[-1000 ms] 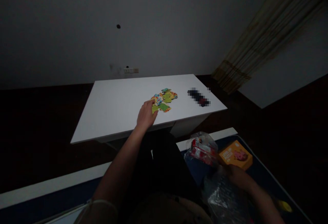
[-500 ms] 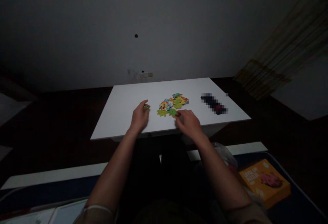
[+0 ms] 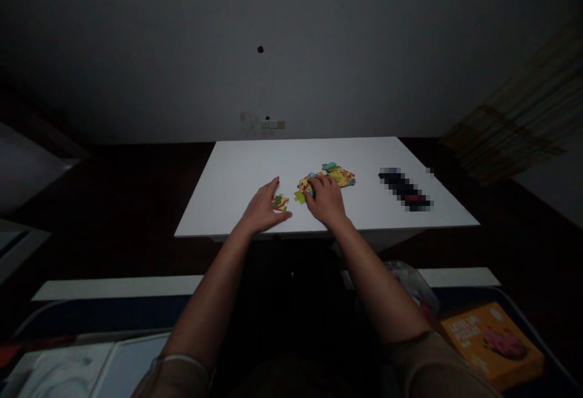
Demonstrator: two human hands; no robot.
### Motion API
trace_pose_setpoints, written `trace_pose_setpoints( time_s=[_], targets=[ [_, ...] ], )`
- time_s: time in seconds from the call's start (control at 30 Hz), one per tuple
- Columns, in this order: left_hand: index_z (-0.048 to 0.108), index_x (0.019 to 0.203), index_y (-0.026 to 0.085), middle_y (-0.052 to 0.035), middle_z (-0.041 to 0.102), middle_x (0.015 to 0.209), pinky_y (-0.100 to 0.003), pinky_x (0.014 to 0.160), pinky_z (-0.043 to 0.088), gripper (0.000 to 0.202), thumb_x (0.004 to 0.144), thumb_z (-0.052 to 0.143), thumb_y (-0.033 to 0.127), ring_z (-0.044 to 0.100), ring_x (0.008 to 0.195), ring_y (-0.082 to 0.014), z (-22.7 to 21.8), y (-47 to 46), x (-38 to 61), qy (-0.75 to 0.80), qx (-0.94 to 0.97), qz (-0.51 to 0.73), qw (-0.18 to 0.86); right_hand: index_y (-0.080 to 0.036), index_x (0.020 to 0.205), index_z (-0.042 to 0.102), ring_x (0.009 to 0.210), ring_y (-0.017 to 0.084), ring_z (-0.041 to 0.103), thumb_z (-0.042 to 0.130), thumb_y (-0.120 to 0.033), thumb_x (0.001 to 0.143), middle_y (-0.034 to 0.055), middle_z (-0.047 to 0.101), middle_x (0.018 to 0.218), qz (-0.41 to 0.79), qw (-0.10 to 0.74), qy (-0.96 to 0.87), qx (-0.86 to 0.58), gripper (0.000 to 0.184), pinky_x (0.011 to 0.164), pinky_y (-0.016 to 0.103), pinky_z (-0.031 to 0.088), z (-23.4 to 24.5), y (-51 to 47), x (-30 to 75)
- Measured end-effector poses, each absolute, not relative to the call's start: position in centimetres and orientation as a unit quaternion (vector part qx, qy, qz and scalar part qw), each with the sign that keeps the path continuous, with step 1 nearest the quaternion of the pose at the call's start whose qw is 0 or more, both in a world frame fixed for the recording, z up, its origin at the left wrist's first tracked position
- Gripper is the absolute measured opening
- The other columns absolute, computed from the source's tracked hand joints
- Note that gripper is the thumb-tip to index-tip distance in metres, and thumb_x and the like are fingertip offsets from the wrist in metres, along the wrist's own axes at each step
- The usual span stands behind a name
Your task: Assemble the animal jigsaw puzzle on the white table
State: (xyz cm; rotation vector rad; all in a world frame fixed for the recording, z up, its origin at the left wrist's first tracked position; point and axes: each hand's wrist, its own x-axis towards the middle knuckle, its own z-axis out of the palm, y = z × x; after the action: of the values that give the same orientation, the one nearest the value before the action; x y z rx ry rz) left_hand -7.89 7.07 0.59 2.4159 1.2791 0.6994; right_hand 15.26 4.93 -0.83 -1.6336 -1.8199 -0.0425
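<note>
A small heap of colourful jigsaw pieces [image 3: 337, 175] lies on a white table [image 3: 237, 173] in a dim room. My left hand [image 3: 263, 208] rests on the table near its front edge, curled loosely around one green and orange piece [image 3: 280, 202] that sits between thumb and fingers. My right hand [image 3: 324, 200] lies palm down over the near side of the heap, fingers spread on the pieces, with a green piece [image 3: 299, 196] showing at its left edge.
A dark blurred object [image 3: 404, 188] lies on the table's right side. An orange puzzle box [image 3: 492, 343] and a plastic bag [image 3: 412, 291] sit low at the right. White flat items [image 3: 68, 373] lie at the bottom left. A curtain [image 3: 519, 124] hangs at the right.
My right hand came up from the bag and box onto the heap. My left hand drew one piece out to the left of the heap. The view swung left.
</note>
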Motion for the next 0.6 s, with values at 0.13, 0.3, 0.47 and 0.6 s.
trace_pose_setpoints(
  time_s=[0.13, 0.3, 0.47, 0.6],
  targets=[
    [0.03, 0.157, 0.015, -0.0159, 0.054, 0.145, -0.044, 0.114, 0.042, 0.104, 0.073, 0.083, 0.045, 0.052, 0.132, -0.0321, 0.3, 7.0, -7.9, 0.468, 0.839, 0.241, 0.134, -0.023, 0.126, 0.063, 0.124, 0.038, 0.052, 0.054, -0.029, 0.091, 0.0176, 0.06, 0.13, -0.002, 0.372, -0.681, -0.631, 0.036, 0.105, 0.059, 0.041, -0.7, 4.8, 15.4],
    [0.045, 0.149, 0.021, -0.0101, 0.064, 0.131, -0.046, 0.108, 0.045, 0.079, 0.081, 0.075, 0.048, 0.056, 0.122, -0.0314, 0.5, 6.6, -7.8, 0.491, 0.834, 0.224, 0.114, -0.019, 0.134, 0.055, 0.121, 0.033, 0.057, 0.053, -0.029, 0.09, 0.0179, 0.062, 0.13, 0.043, 0.466, -0.628, -0.622, 0.046, 0.104, 0.051, 0.046, -0.7, 4.7, 15.8],
    [0.049, 0.147, 0.021, -0.0072, 0.066, 0.129, -0.042, 0.108, 0.045, 0.065, 0.086, 0.068, 0.034, 0.056, 0.119, -0.0282, 0.5, 6.8, -8.2, 0.472, 0.837, 0.241, 0.137, -0.019, 0.128, 0.061, 0.098, 0.027, 0.065, 0.055, -0.041, 0.092, 0.0146, 0.07, 0.118, 0.083, 0.536, -0.545, -0.64, 0.043, 0.09, 0.044, 0.051, -1.3, 5.0, 16.7],
    [0.052, 0.144, 0.02, -0.0088, 0.062, 0.138, -0.044, 0.109, 0.043, 0.056, 0.089, 0.061, 0.024, 0.052, 0.126, -0.0291, 1.2, 6.4, -7.6, 0.479, 0.841, 0.227, 0.113, -0.017, 0.116, 0.066, 0.087, 0.025, 0.063, 0.054, -0.05, 0.093, 0.0124, 0.072, 0.105, 0.077, 0.568, -0.493, -0.655, 0.042, 0.083, 0.041, 0.05, -1.8, 5.5, 17.2]
  ],
)
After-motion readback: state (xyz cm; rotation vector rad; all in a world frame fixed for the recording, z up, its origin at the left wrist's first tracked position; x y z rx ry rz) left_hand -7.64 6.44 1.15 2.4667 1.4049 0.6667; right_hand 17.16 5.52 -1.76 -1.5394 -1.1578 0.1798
